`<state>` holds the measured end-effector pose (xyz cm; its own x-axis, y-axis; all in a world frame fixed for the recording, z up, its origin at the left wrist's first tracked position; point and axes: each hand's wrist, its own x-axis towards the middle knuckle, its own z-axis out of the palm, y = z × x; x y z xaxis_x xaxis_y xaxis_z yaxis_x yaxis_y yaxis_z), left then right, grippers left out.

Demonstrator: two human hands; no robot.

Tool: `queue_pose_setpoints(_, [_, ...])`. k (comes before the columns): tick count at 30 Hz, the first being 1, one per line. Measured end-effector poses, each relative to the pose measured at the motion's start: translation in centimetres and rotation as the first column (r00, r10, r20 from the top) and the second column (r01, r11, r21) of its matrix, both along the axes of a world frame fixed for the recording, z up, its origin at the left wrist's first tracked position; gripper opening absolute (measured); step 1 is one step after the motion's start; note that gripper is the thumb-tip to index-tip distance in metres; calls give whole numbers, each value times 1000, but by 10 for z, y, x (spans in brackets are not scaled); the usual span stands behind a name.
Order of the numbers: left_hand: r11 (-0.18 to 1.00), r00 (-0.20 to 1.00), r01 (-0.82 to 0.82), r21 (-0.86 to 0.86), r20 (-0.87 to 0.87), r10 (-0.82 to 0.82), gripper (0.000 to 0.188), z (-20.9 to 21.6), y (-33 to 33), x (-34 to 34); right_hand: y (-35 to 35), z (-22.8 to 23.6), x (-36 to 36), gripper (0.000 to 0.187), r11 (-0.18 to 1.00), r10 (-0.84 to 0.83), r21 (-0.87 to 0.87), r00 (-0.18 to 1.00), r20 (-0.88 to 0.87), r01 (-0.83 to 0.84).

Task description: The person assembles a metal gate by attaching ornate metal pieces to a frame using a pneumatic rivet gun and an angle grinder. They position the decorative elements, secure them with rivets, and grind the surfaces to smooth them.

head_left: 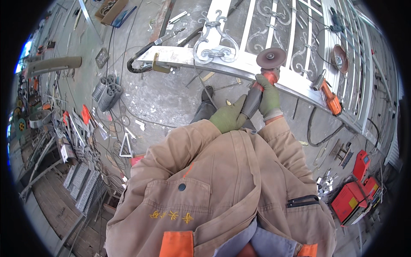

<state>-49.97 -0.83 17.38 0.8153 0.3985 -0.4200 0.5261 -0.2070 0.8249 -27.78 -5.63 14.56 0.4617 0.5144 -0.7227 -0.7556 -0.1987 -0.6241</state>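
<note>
An angle grinder (251, 102) with a dark body and red head is held in both green-gloved hands. My right hand (269, 96) wraps around its front near the head. My left hand (228, 118) is closed around the rear end, close to my body. The grinder's brown disc (271, 58) faces up at the curved edge of a silver metal gate (239, 68); I cannot tell whether it touches. Scrolled metalwork (214, 53) sits at the gate's left part. A second, orange power tool (330, 98) rests on the gate frame to the right of my hands.
A clamp (160, 65) and dark cable lie at the frame's left end. Grey spring-like coils (107, 92) and metal scrap lie left. A rusty bowl (339, 58) sits on the bars at right. Red machines (351, 201) stand lower right. My shoe (207, 93) is below the frame.
</note>
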Motion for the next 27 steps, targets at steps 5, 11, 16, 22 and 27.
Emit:
queue_pose_setpoints(5, [967, 979, -203, 155, 50, 197, 70, -38, 66, -23, 29, 5, 6, 45, 966, 259, -52, 936, 238, -254])
queue_pose_setpoints(11, [744, 896, -330, 581, -56, 441, 81, -123, 188, -46, 67, -6, -1, 60, 806, 588, -359, 703, 400, -470])
queue_pose_setpoints(16, [765, 928, -147, 628, -181, 326, 106, -151, 240, -17, 78, -38, 1, 71, 690, 717, -509, 581, 384, -515])
queue_pose_setpoints(22, [792, 952, -18, 610, -232, 200, 92, -175, 270, -4, 100, -40, -9, 71, 649, 747, -531, 588, 311, -545])
queue_pose_setpoints(27, [762, 983, 18, 647, -150, 104, 58, -189, 274, 3, 108, -49, -7, 70, 620, 770, -564, 563, 301, -545])
